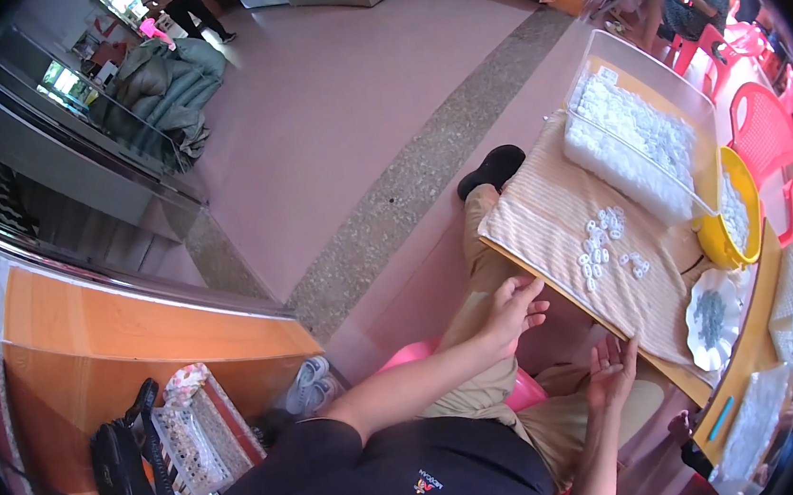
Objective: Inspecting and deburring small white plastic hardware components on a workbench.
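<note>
In the head view, the left hand (515,314), fingers loosely spread, and the right hand (611,376), palm up, fingers slightly curled, are empty at the worktop's (748,347) near edge; white pieces (596,257) lie beyond it.

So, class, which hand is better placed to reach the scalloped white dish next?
Probably the right hand: it looks empty and is nearer the dish; the left hand is farther off.
</note>
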Available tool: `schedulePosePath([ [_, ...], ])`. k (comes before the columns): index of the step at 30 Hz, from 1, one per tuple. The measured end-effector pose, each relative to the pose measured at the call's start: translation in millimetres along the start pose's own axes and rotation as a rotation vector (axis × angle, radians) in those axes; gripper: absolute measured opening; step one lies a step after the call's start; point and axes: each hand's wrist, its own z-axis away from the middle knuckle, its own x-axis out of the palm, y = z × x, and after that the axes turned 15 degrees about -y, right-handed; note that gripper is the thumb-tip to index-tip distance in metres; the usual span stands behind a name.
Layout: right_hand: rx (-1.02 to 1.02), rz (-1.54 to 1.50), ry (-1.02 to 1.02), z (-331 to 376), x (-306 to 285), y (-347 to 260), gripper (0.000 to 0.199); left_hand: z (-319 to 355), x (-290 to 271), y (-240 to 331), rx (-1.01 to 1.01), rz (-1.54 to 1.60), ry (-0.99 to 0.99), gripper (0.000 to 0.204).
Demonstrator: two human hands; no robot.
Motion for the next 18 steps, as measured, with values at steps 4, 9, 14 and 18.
schedulePosePath([
  [4, -0.083, -0.066, -0.058, -4.0, -10.7, -9.1, 0.047, -0.9, -2.2, 4.6, -0.004, 0.0, -0.025, 0.031],
  [9, -0.113, -0.11, -0.008, -6.2, -8.7, -15.0, 0.047, 0.6, 0.3, 6.5, -0.025, 0.013, -0.021, 0.029],
  [14, -0.097, -0.075, 0.025, -12.8, -19.5, -15.1, 0.038, -3.8, -0.3, 8.9, -0.038, 0.017, -0.017, 0.03],
  [18, -0.107, -0.009, 0.032, -14.7, -17.9, -15.3, 0.029, -11.7, -0.2, 11.2, -0.041, 0.023, -0.023, 0.032],
])
